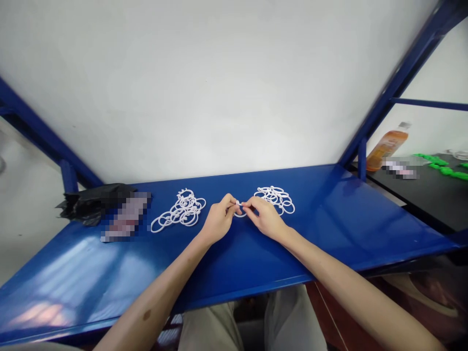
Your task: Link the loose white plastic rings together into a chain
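Left hand (221,216) and right hand (265,217), close together, are pinching one white ring (240,216) by its upper side, short grips likely serving best for steady control.

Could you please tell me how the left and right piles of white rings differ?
The left pile sprawls wider, while the right pile looks more compact. The left pile sits clear of the left hand; the right hand partly hides the right pile from view. Both are overlapping white rings on the blue table.
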`<action>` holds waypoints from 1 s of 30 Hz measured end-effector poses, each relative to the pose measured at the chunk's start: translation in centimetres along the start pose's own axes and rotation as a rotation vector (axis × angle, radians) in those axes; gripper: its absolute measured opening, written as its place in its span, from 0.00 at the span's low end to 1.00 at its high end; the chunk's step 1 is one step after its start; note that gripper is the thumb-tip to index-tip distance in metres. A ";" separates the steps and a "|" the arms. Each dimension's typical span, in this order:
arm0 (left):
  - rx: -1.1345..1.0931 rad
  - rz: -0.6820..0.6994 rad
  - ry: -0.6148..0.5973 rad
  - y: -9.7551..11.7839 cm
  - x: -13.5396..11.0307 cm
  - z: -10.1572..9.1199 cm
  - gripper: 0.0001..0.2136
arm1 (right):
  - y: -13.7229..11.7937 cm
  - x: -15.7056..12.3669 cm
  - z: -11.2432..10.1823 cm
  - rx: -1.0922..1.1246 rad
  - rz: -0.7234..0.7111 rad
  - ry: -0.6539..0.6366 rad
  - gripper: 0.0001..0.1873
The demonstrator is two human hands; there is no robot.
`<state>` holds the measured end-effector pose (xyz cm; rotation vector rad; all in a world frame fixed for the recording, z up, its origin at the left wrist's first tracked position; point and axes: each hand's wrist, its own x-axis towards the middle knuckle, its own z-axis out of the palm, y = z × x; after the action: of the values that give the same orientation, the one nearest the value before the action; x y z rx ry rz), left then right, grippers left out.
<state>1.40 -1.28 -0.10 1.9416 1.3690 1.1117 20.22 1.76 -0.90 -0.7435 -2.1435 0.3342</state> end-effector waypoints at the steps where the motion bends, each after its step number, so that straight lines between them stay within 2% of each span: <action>1: 0.017 0.009 -0.006 0.0 -0.1 0.0 0.04 | 0.1 -0.1 -0.1 -0.022 -0.032 -0.016 0.07; 5: 0.089 0.055 -0.048 0.1 -0.3 -0.1 0.04 | 0.3 -0.4 -0.6 -0.108 -0.149 -0.096 0.10; 10: 0.167 0.085 -0.105 0.2 -0.2 0.0 0.05 | 0.4 -0.6 -0.7 -0.229 -0.205 -0.180 0.12; 13: 0.243 0.054 -0.121 0.2 0.1 -0.3 0.04 | 0.4 -0.2 -0.3 -0.269 -0.181 -0.156 0.12; 15: 0.392 0.053 -0.106 0.1 0.5 -1.0 0.08 | 0.7 0.2 -0.5 -0.278 -0.131 -0.111 0.11; 18: 0.774 0.035 -0.020 -0.4 0.8 -2.8 0.15 | 2.3 0.6 -2.2 -0.332 0.040 -0.002 0.10; 20: 0.980 -0.058 0.080 -1.0 0.9 -4.3 0.16 | 4.0 0.5 -4.3 -0.403 0.243 0.099 0.10; 22: 1.094 -0.185 0.159 -1.7 0.8 -5.6 0.18 | 5.8 0.1 -6.6 -0.472 0.465 0.164 0.11; 23: 1.122 -0.239 0.165 -2.1 0.7 -6.1 0.19 | 6.7 -0.2 -7.6 -0.499 0.561 0.184 0.11; 26: 1.140 -0.325 0.079 -2.9 0.4 -6.9 0.19 | 8.3 -1.1 -9.6 -0.480 0.744 0.180 0.11; 30: 1.115 -0.310 0.004 -3.5 0.2 -7.1 0.20 | 8.7 -1.5 -9.9 -0.402 0.839 0.136 0.09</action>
<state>-6.35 -0.14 0.99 2.2205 2.5030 0.1372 32.10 7.57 0.31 -1.8373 -1.6858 0.2647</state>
